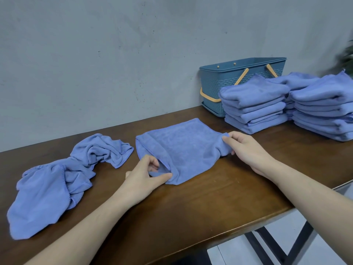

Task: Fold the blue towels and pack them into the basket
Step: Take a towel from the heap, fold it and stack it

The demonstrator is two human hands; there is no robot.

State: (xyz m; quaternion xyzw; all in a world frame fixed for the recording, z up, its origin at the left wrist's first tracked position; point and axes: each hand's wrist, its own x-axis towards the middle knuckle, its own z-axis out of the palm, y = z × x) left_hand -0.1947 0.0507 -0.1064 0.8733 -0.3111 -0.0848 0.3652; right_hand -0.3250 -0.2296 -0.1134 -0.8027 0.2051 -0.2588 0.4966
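Observation:
A blue towel [181, 148] lies partly folded in the middle of the brown table [200, 207]. My left hand [145, 175] pinches its near left corner between thumb and fingers. My right hand [246, 148] pinches the bunched right corner. Crumpled blue towels [63, 178] lie loose at the left. Two stacks of folded blue towels [256, 106] [324, 108] stand at the back right. Behind them, against the wall, is the teal basket [229, 73] with tan handles; its inside is hidden.
The grey wall [133, 54] runs along the table's far edge. The table's near right edge drops to a pale floor [286, 236] with black table legs [271, 243]. A blurred green plant [347, 58] shows at the far right.

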